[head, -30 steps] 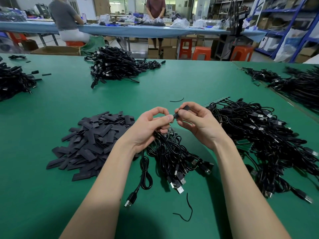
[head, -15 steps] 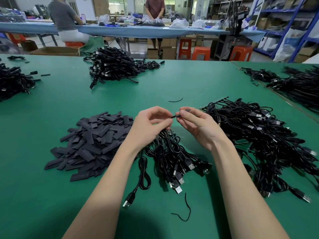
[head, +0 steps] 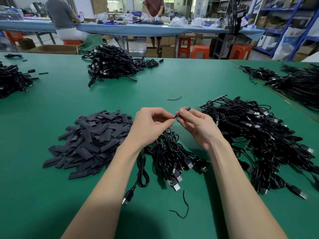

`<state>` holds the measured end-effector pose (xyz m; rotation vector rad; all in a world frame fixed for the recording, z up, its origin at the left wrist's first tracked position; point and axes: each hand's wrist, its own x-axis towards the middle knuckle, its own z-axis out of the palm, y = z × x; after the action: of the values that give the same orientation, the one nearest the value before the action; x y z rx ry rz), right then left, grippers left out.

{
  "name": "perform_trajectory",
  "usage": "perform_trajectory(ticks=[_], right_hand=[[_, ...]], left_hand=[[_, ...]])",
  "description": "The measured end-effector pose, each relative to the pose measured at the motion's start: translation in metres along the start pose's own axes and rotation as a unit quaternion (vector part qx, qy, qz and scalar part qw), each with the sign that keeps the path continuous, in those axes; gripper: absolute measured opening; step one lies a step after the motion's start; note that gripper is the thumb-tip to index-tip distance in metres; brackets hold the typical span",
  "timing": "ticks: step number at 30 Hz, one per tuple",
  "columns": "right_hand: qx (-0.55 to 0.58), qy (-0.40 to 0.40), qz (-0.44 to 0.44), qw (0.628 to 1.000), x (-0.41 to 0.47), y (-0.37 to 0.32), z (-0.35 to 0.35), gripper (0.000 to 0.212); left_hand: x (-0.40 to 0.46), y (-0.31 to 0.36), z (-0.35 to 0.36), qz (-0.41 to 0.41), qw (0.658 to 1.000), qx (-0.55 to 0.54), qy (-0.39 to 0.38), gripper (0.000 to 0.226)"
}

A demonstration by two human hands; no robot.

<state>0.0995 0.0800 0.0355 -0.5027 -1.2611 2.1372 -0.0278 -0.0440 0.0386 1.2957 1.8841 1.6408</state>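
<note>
Cable end is being pinched steady by the left hand at frame centre, letting the right hand, pinching a black sleeve, align it, seemingly for threading.

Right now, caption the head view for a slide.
Left hand pinches a cable tip, right hand a black strip, between a strip pile and cable heap on a table.

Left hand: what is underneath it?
A bunch of black cables lies on the green table under the left hand; the hand covers the bunch's top end.
</note>
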Motion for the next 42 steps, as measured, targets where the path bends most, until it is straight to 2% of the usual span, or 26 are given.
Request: perform_trajectory(ticks=[5, 12, 16, 20, 23, 27, 30, 38, 42], right_hand=[[0.003, -0.015, 0.006, 1.0, -0.003, -0.001, 0.0, 0.008], [0.012, -0.053, 0.036, 0.998, -0.006, -0.003, 0.0, 0.016], [0.008, -0.072, 0.045, 0.996, -0.007, -0.003, 0.002, 0.021], [0.0, -0.075, 0.047, 0.996, -0.009, -0.002, 0.001, 0.016], [-0.003, -0.055, 0.028, 0.998, -0.009, -0.001, 0.006, 0.024], [-0.034, -0.013, -0.051, 0.998, -0.007, 0.003, 0.015, 0.038], [-0.023, 0.003, -0.082, 0.996, -0.007, 0.007, 0.021, 0.033], [0.04, 0.039, -0.08, 0.995, -0.006, 0.013, 0.026, 0.03], [0.051, 0.044, -0.074, 0.995, -0.005, 0.016, 0.027, 0.021]], left_hand=[[0.0, 0.001, -0.001, 0.0, 0.999, -0.045, -0.017, 0.009], [-0.002, 0.0, -0.009, -0.021, 0.983, -0.172, -0.063, 0.013], [-0.002, -0.003, -0.01, -0.031, 0.98, -0.187, -0.067, 0.026], [-0.002, -0.005, -0.008, -0.036, 0.98, -0.187, -0.061, 0.026], [-0.002, -0.006, -0.007, -0.037, 0.979, -0.197, -0.048, 0.025], [-0.004, -0.006, -0.007, -0.038, 0.973, -0.224, -0.03, 0.019], [-0.004, -0.006, -0.007, -0.04, 0.971, -0.235, -0.023, 0.017], [-0.003, -0.008, -0.002, -0.045, 0.973, -0.228, 0.006, 0.015], [-0.002, -0.009, -0.002, -0.049, 0.973, -0.224, 0.012, 0.011]])
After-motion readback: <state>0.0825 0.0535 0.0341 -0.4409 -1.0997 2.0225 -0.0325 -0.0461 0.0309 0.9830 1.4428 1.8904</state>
